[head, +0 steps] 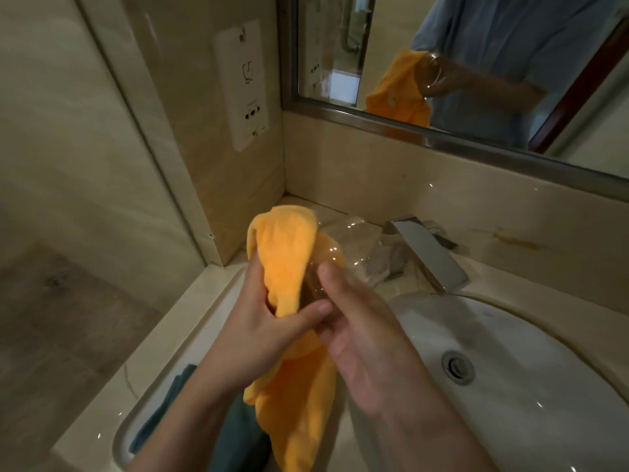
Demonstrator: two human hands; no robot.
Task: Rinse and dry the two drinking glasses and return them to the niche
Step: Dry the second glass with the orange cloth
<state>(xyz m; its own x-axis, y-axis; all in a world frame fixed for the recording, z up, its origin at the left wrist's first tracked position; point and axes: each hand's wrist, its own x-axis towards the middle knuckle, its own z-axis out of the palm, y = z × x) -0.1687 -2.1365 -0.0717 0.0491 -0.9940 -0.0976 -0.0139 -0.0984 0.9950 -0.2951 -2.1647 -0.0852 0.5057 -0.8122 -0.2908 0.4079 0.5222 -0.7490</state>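
Bathroom bench [510, 240], basin [510, 386] at right. Left hand [258, 321] grips orange cloth [289, 260]; right hand [360, 338] holds glass [326, 264], above bench edge. Drying underway on one glass; second glass, niche unseen; return pending.

I see 1 clear drinking glass [326, 264] tilted on its side above the counter's near-left corner, left of the basin. An orange cloth [286, 253] wraps its left side and hangs down below it toward me.
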